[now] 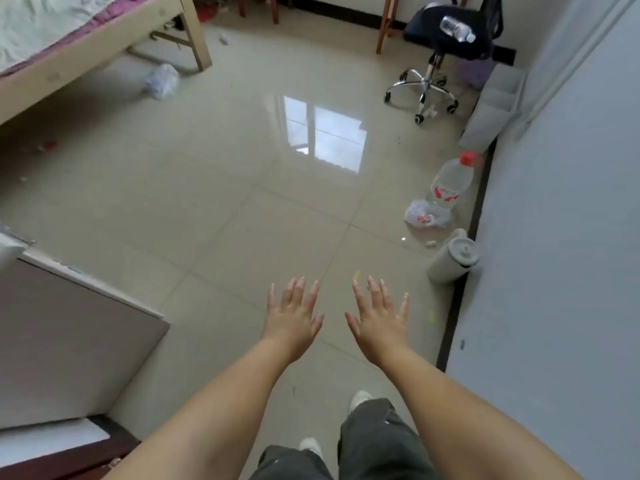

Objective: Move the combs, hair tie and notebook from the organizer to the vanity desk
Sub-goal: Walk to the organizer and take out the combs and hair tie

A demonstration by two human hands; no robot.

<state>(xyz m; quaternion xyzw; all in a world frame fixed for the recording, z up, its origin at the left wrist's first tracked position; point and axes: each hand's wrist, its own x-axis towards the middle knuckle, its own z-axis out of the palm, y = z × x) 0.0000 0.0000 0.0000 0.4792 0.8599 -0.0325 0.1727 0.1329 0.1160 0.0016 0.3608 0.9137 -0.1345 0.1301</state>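
- Left hand [294, 315] and right hand [377, 320] are held palms-down at lower centre, above the tiled floor [207, 188].
- Each grip is spread wide, nothing held.

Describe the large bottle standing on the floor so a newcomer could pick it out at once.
Follow the pale grey wall on the right down to the floor. There stands a large clear plastic bottle, beside a crumpled white plastic bag. Its red cap and red label distinguish it from the white lidded tumbler nearer the camera.
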